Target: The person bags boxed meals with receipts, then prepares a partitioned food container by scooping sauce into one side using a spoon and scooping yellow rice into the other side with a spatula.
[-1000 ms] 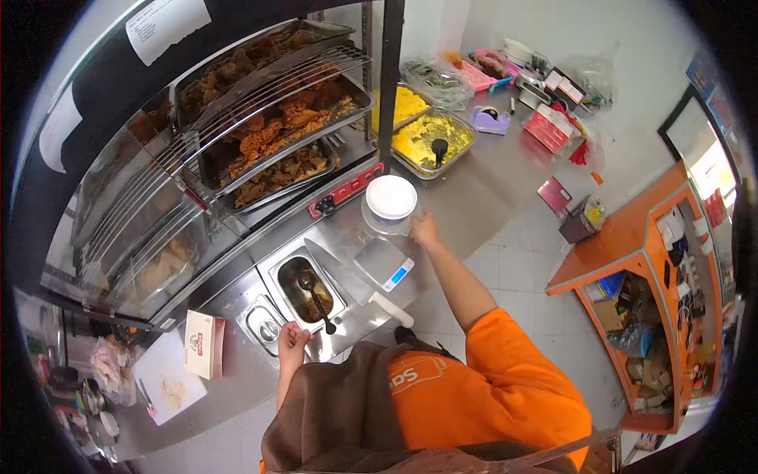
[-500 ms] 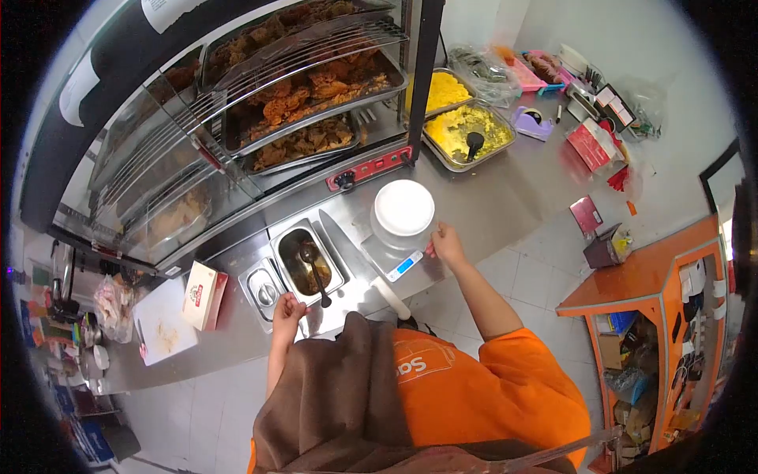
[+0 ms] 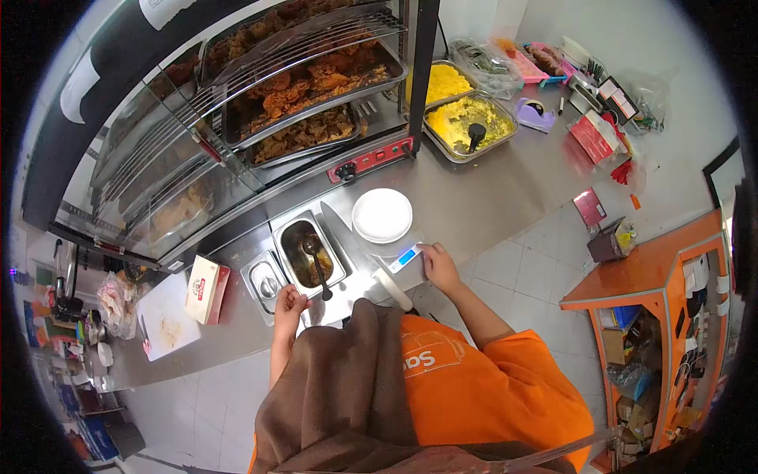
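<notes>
My right hand (image 3: 440, 268) has its fingers closed at the right end of a digital scale (image 3: 407, 257) with a lit blue display. On the scale's far side stands a round white-topped container (image 3: 382, 215), apart from my hand. My left hand (image 3: 291, 302) is curled closed near the front corner of a steel pan (image 3: 339, 268); nothing shows between its fingers. Inside that pan, a black ladle (image 3: 320, 268) rests in brownish food, its handle over the near rim. A knife (image 3: 338, 225) with a white handle (image 3: 392, 290) lies between pan and scale.
A lidded steel pan (image 3: 265, 286), a cardboard box (image 3: 207, 291) and a white cutting board (image 3: 167, 316) are to the left. A glass warming cabinet (image 3: 371, 161) with trays of fried chicken stands behind. Trays of yellow food (image 3: 471, 126) sit at the back right.
The white-topped container has shifted left and now shows mostly its top. My right hand has come down onto the scale's end, and the scale has turned slightly. My left hand stays near the pan.
</notes>
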### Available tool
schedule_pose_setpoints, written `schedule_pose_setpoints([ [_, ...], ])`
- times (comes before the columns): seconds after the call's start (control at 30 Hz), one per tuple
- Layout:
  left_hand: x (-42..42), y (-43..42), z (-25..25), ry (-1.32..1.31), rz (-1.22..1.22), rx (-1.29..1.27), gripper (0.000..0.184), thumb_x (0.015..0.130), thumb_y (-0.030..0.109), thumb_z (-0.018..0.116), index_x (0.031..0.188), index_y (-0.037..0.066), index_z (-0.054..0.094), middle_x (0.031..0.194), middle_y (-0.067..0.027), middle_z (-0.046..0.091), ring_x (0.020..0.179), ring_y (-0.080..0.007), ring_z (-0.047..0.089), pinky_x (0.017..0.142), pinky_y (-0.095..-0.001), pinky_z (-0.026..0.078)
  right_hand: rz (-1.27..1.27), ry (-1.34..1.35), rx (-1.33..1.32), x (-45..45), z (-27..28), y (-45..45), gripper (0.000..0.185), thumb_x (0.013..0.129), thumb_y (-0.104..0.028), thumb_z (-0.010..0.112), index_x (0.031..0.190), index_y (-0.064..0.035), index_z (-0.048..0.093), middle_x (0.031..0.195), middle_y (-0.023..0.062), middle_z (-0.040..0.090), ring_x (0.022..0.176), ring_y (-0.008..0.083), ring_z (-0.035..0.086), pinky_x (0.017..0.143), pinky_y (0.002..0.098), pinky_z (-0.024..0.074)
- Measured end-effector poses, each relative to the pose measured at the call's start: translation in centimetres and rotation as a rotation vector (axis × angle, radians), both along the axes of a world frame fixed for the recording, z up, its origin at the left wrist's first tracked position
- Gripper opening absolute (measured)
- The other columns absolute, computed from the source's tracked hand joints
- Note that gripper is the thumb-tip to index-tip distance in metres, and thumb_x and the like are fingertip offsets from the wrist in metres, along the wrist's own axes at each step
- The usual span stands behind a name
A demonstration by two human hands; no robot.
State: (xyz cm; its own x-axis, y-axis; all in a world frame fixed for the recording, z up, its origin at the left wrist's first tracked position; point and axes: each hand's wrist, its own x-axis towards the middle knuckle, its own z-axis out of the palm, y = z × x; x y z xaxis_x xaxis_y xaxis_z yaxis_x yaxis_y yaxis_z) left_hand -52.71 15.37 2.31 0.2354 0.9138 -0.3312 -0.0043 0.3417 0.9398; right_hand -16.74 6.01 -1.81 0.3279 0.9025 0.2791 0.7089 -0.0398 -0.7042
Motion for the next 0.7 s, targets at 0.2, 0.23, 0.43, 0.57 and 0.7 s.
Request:
schedule_pose_setpoints([
  [0.2,-0.3,0.1,-0.7,-0.04,-0.042,0.035,0.028,0.083,-0.003,0.053,0.109,0.001,0.043,0.079,-0.0007,0.05,0.074,-0.0091,0.053,0.071,-0.0247,0.051,-0.046,-0.012,-0.091,-0.8,-1.0,0.2,0.028,0.075,0.003,0.045,0.1,0.0007,0.058,0.085,0.0192,0.052,0.08,0.0338,0.053,0.073,0.0384,0.0444],
  [0.23,-0.3,0.0,-0.6,-0.053,-0.055,0.045,0.028,0.083,-0.003,0.052,0.108,0.001,0.043,0.079,-0.0013,0.052,0.074,-0.0095,0.054,0.071,-0.0249,0.05,-0.038,-0.004,-0.103,-0.7,-0.8,0.3,0.03,0.074,0.005,0.045,0.101,0.001,0.057,0.084,0.0186,0.052,0.078,0.0327,0.053,0.071,0.0374,0.0445],
  [0.43,-0.4,-1.5,-2.5,-0.108,-0.046,0.135,0.029,0.08,-0.006,0.053,0.105,0.002,0.041,0.078,0.0003,0.047,0.074,-0.0093,0.053,0.07,-0.0247,0.048,-0.003,0.001,0.025,-2.5,-0.4,-0.6,0.033,0.074,0.003,0.047,0.105,-0.0006,0.056,0.083,0.016,0.051,0.076,0.0299,0.052,0.068,0.035,0.0443],
  [0.57,0.0,-2.5,-3.2,-0.032,-0.02,0.158,0.026,0.08,-0.004,0.055,0.103,0.003,0.044,0.077,0.0019,0.044,0.069,-0.0054,0.045,0.067,-0.0192,0.042,0.492,-0.161,0.225,-8.4,7.3,0.8,0.038,0.072,-0.002,0.055,0.109,-0.007,0.055,0.09,0.0134,0.051,0.081,0.0287,0.05,0.073,0.0358,0.0415],
  [0.7,0.6,-3.2,-3.2,-0.083,-0.033,0.136,0.025,0.081,-0.004,0.055,0.103,0.003,0.045,0.074,0.0036,0.042,0.065,-0.0035,0.044,0.059,-0.0164,0.039,0.803,-0.418,0.09,-12.2,9.8,4.7,0.043,0.067,-0.01,0.064,0.108,-0.0157,0.056,0.097,0.0092,0.049,0.094,0.0265,0.046,0.08,0.0389,0.0356],
])
